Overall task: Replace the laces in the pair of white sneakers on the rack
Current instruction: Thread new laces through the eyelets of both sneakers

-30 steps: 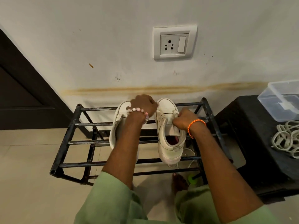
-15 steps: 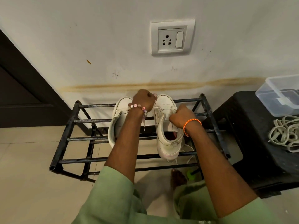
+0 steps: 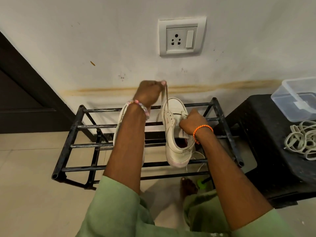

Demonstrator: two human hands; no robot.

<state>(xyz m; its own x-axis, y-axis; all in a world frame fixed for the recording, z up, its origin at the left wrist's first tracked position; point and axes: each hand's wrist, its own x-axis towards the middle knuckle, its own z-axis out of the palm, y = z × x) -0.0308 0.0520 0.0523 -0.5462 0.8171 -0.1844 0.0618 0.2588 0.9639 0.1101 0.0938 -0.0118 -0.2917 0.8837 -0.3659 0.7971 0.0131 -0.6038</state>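
Observation:
Two white sneakers stand toe-to-wall on the black metal rack [image 3: 89, 168]. The right sneaker [image 3: 174, 147] is in plain sight; the left sneaker [image 3: 119, 124] is mostly hidden behind my left forearm. My left hand [image 3: 148, 93] is raised above the rack and pinches a pale lace [image 3: 165, 98] that runs taut down to the right sneaker's eyelets. My right hand [image 3: 193, 122] grips the right sneaker's upper by the eyelet flap. More lace [image 3: 196, 156] lies loose behind that sneaker's heel.
A black stool [image 3: 266, 151] stands to the right, carrying a clear plastic box [image 3: 297, 98] and a heap of pale laces [image 3: 302, 139]. A wall socket [image 3: 181, 36] sits above the rack. A dark door [image 3: 25, 103] is at the left. My bare foot [image 3: 188, 187] rests on the tiled floor.
My left hand has risen from the sneaker's toe area, drawing the lace up out of the right sneaker. The right hand stays gripping the shoe.

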